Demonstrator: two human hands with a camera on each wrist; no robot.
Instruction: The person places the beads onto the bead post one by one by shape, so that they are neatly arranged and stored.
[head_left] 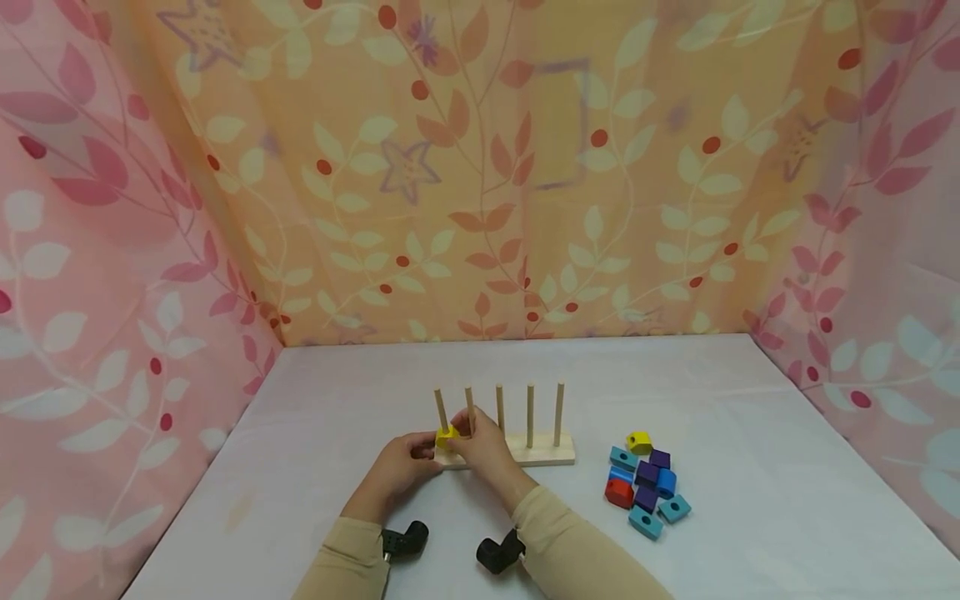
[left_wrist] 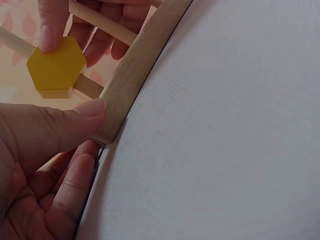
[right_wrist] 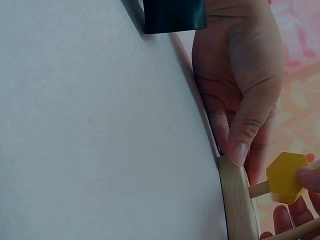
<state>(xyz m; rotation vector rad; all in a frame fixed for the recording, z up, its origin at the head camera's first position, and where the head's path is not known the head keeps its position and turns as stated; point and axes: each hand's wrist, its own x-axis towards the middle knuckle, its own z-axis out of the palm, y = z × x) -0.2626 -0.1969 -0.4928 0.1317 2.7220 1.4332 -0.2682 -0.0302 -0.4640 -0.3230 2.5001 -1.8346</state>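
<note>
A wooden peg stand (head_left: 551,454) with several upright pegs is on the white table. My left hand (head_left: 399,468) grips the left end of its base, thumb on top in the left wrist view. A yellow hexagonal block (left_wrist: 57,65) is threaded on the leftmost peg, a little above the base, with bare peg showing below it. My right hand (head_left: 486,454) pinches this block, its thumb (right_wrist: 310,177) on the near face and fingers behind. The other pegs carry no blocks, though the right hand partly covers the second one.
Right of the stand lies a loose cluster of blocks: a yellow block (head_left: 639,442), a red block (head_left: 619,493), several purple blocks (head_left: 647,474), blue ones (head_left: 666,483) and teal ones (head_left: 646,522). Patterned curtains (head_left: 480,275) enclose the table (head_left: 787,483) at the back and sides.
</note>
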